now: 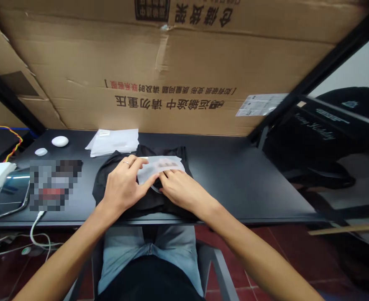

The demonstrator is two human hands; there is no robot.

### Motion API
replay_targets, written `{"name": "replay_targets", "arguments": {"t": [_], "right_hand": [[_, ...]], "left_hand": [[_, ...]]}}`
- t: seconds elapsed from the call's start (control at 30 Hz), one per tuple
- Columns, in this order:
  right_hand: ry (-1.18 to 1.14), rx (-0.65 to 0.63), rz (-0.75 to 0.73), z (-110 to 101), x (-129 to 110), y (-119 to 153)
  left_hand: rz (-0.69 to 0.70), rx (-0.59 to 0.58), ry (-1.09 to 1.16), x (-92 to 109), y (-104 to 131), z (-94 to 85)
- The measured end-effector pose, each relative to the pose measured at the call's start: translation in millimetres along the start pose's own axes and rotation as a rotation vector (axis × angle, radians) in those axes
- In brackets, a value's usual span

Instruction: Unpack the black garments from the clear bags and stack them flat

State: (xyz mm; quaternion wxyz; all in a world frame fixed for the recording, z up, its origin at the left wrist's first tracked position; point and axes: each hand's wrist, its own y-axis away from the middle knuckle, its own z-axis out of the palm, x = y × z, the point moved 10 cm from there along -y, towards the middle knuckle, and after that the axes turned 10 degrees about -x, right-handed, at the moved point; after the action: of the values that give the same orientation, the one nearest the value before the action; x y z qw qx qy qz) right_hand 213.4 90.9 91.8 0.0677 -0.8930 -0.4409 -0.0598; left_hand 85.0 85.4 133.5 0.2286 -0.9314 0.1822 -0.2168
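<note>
A translucent white bag [168,163] lies over a bunched black cloth [104,177] at the front middle of the dark table. My left hand [121,182] is at the bag's left side, thumb and forefinger spread apart on it. The fingers of my right hand [180,188] reach in under the bag's near edge, and their tips show faintly through the film. Whether they grip anything inside is hidden. A small curved pale edge shows just below the bag between my hands.
Behind the cloth lies a stack of white bags [118,142]. Left are a white oval case [60,141], a small lid [41,151], a phone [11,192] and a white cable [32,228]. A cardboard wall [184,62] stands behind the table [234,184].
</note>
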Motion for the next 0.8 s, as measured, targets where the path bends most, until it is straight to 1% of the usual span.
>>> {"name": "replay_targets", "arguments": {"t": [0.03, 0.07, 0.1, 0.17, 0.23, 0.27, 0.3, 0.37, 0.4, 0.43, 0.5, 0.57, 0.6, 0.7, 0.8], "right_hand": [[0.009, -0.044, 0.011, 5.0, -1.4, -0.6], [0.027, -0.078, 0.025, 8.6, -2.8, -0.9], [0.051, -0.104, 0.042, 10.8, -4.1, -1.2], [0.104, -0.141, 0.072, 12.8, -6.5, -2.7], [0.141, -0.168, 0.085, 13.1, -8.1, -5.1], [0.152, -0.177, 0.084, 12.9, -8.0, -6.2], [0.157, -0.180, 0.077, 12.1, -7.2, -7.0], [0.137, -0.148, 0.054, 7.0, -2.5, -6.4], [0.104, -0.100, 0.033, 1.5, 0.9, -4.8], [0.057, -0.027, 0.004, -6.4, 4.9, -1.8], [-0.069, 0.158, -0.085, -26.3, 13.1, 8.9], [-0.188, 0.326, -0.212, -44.3, 18.5, 23.9], [-0.240, 0.382, -0.277, -50.7, 19.8, 30.9], [-0.386, 0.458, -0.410, -61.6, 19.2, 44.8], [-0.491, 0.458, -0.503, -64.9, 10.2, 50.2]], "left_hand": [[-0.096, -0.032, -0.002, -11.6, 2.6, 0.7], [-0.195, -0.091, 0.003, -24.5, 5.2, 3.8], [-0.288, -0.175, 0.020, -37.4, 7.9, 9.6], [-0.430, -0.393, 0.117, -58.2, 14.4, 28.5], [-0.504, -0.574, 0.293, -67.5, 20.2, 48.3], [-0.522, -0.625, 0.402, -68.5, 21.5, 56.3], [-0.533, -0.647, 0.513, -68.6, 21.5, 62.2], [-0.548, -0.625, 0.708, -69.0, 18.5, 68.5], [-0.558, -0.599, 0.788, -70.2, 16.5, 69.6], [-0.572, -0.569, 0.856, -72.3, 14.5, 69.5], [-0.590, -0.520, 0.949, -77.8, 9.6, 66.2], [-0.586, -0.471, 0.985, -85.2, 2.3, 58.1], [-0.574, -0.444, 0.985, -89.3, -2.2, 52.6], [-0.546, -0.352, 0.942, -104.7, -15.3, 36.0], [-0.567, -0.251, 0.899, -124.9, -23.5, 24.7]]}}
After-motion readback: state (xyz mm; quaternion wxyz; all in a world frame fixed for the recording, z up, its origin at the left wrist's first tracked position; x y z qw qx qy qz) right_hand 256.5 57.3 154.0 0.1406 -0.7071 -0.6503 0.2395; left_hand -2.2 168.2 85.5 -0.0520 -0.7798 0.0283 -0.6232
